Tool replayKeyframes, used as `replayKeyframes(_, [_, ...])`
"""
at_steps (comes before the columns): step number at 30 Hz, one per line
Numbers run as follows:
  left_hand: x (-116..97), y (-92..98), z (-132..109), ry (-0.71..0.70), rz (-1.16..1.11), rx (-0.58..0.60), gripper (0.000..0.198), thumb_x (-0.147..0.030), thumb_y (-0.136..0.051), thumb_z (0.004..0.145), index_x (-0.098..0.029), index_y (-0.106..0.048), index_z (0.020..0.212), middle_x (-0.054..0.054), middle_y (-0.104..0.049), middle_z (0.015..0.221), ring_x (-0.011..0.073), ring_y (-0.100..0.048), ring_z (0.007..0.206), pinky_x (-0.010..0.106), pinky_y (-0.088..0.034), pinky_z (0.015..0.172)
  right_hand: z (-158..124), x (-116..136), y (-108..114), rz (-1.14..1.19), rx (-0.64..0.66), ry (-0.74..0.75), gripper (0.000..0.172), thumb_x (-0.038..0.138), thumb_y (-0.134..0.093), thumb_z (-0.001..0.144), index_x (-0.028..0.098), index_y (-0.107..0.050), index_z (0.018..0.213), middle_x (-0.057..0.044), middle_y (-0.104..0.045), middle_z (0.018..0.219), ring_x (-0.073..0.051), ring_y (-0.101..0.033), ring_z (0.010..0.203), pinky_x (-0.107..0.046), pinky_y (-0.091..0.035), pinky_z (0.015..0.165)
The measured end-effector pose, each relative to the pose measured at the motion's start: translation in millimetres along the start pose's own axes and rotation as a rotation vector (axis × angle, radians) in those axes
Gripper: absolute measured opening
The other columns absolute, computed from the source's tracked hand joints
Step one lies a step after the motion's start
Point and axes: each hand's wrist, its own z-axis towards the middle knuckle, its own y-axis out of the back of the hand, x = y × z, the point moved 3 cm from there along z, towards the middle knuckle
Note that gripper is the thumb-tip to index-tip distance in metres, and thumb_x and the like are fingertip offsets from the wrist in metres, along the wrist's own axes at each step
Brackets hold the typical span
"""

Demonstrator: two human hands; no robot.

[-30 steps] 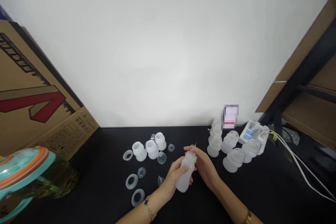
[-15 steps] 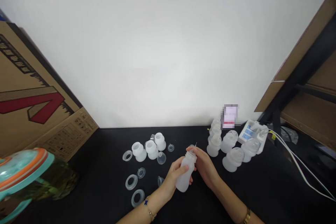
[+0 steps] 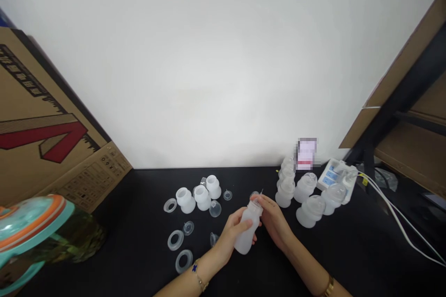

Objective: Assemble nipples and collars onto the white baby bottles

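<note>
A translucent white baby bottle (image 3: 245,235) is tilted in front of me, its neck pointing away. Wrapped round its body is my left hand (image 3: 232,231). My right hand (image 3: 272,217) closes its fingers at the collar and clear nipple (image 3: 257,200) on the neck; the fingertips partly hide it. To the left stand several open white bottles (image 3: 185,199). Around them lie loose collar rings (image 3: 175,240), clear nipples (image 3: 188,228) and a clear dome cap (image 3: 215,209).
Several capped bottles (image 3: 311,211) stand at the right, beside a white power strip (image 3: 330,177) with white cables (image 3: 393,209). A pixelated card (image 3: 306,154) leans on the wall. A large jug (image 3: 45,236) and a cardboard box (image 3: 42,102) stand at left.
Both hands keep hold of the bottle at nearly the same place. The right fingers have shifted slightly at its neck. The view has moved a little.
</note>
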Motion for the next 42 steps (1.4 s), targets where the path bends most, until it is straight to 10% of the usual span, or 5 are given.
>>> replayKeyframes(42, [4.4,0.1,0.4,0.015,0.045,0.022,0.051,-0.043,-0.075,0.078,-0.011,-0.062,0.116,0.011,-0.072,0.094,0.0131,-0.064,0.059,0.024,-0.053,0.055,5.0,-3.8,4.3,0.010,0.035,0.076,0.038,0.045,-0.083,0.071,0.019,-0.056,0.064,-0.001,-0.051,0.080,-0.012,-0.043,0.061,-0.021,-0.026,0.038])
